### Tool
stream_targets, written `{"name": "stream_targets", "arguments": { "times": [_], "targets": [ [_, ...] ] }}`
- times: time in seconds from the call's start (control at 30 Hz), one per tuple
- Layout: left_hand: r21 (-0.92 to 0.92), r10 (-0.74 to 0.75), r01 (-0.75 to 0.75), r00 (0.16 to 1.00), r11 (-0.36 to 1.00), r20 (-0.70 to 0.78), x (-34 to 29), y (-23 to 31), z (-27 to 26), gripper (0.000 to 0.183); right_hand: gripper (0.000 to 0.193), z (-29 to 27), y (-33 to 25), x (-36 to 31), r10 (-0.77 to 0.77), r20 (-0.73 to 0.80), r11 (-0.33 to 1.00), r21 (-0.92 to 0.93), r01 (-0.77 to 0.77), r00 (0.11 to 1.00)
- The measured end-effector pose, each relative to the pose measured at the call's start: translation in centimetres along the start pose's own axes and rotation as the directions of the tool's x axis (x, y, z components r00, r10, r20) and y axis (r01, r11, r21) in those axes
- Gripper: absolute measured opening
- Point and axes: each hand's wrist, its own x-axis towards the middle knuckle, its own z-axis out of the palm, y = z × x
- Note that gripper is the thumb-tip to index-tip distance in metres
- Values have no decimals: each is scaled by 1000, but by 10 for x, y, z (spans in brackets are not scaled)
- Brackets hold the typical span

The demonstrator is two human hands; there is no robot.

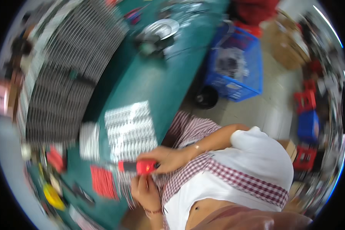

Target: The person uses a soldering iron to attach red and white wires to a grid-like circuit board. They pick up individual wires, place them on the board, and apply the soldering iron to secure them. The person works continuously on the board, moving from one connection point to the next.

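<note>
My right hand (166, 158) is closed around a red and black handheld tool (138, 166), whose thin tip points left over the table. Just below it my left hand (146, 193) has its fingers curled up near the tool's underside; what they pinch is hidden and blurred. Loose thin grey and brownish wires (127, 188) hang beside the left fingers. Left of these lies a bundle of red wires (103, 182). Beyond the tool, a pale sheet with rows of small shiny parts (130, 130) rests on the table, with a stack of white strips (89, 142) beside it.
A large rack of closely set grey rows (65, 92) stands along the left of the green table (142, 84). Farther back are a metal dish (163, 28) and a dark object. A blue basket (253, 73) and black bin (207, 97) stand on the floor. A yellow item (53, 196) lies lower left.
</note>
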Motion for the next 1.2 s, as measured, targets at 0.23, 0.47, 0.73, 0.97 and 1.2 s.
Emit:
{"name": "stream_targets", "arguments": {
  "times": [0.23, 0.47, 0.73, 0.97, 1.2],
  "targets": [
    [-36, -104, 102, 991, 994, -81, -13, 1, -5, 10, 42, 13, 23, -14, 263, -60, 959, 126, -254, 963],
    [152, -36, 80, 962, 985, -271, 9, -59, -8, 18, 50, -31, -8, -14, 296, -364, 938, 283, -199, 883],
    [331, 112, -32, 968, 943, -225, 61, -106, 11, 28, 42, -50, -5, 9, 326, -320, 941, 201, -272, 889],
    [348, 70, -3, 981, 937, -182, 64, -116, 23, 30, 17, -33, 3, 26, 446, -382, 893, 138, -427, 809],
    [324, 59, -1, 984, 946, -169, 66, -114, 20, 27, 22, -36, 5, 24, 414, -415, 884, -31, -467, 810]
  ]
}}
